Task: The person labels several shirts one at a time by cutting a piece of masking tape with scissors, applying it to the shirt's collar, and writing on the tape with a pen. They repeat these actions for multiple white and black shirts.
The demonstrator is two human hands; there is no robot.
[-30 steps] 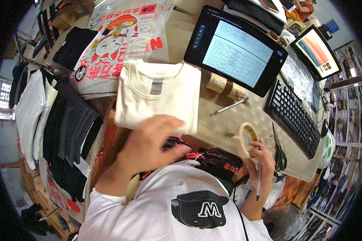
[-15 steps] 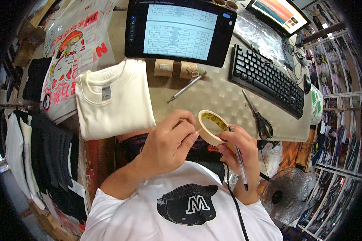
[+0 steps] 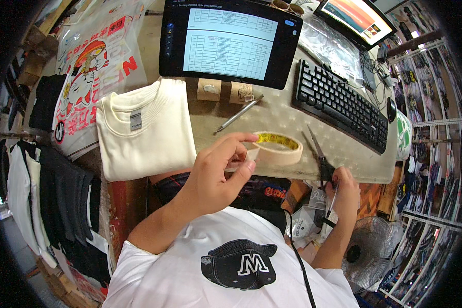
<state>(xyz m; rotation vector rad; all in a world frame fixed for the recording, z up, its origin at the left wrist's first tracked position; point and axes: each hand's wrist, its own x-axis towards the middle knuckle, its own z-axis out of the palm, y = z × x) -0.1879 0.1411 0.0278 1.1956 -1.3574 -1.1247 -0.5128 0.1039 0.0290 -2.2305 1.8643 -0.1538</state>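
Your left hand (image 3: 213, 177) pinches the tape (image 3: 282, 156) with its fingers, right of the shirt (image 3: 146, 133). Your right hand (image 3: 347, 192) is at the scissors (image 3: 324, 168), farther right; I can't tell its grip. Keep the tape steady.

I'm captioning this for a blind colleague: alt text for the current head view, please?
A person's left hand holds tape, while the right hand, holding a pen, is at the handles of scissors on a table. A folded cream shirt lies left; a tablet and keyboard are farther back.
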